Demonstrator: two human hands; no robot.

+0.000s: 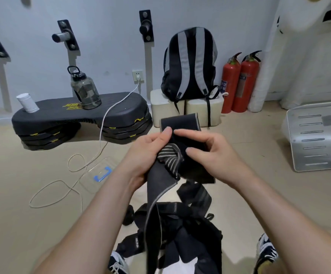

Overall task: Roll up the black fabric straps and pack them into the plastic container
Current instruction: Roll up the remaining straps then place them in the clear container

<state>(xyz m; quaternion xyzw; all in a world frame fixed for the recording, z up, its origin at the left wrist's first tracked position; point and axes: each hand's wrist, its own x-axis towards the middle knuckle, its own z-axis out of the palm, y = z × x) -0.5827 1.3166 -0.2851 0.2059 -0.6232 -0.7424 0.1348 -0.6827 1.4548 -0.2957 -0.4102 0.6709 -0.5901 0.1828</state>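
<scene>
Both hands, left (148,153) and right (213,153), pinch one black strap (180,123)

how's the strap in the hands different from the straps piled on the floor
The held strap is lifted and stretched between the left hand and right hand; the piled straps lie loose and tangled. The held one shows a striped section; the pile shows small printed lettering. All are black fabric, none rolled yet.
</scene>
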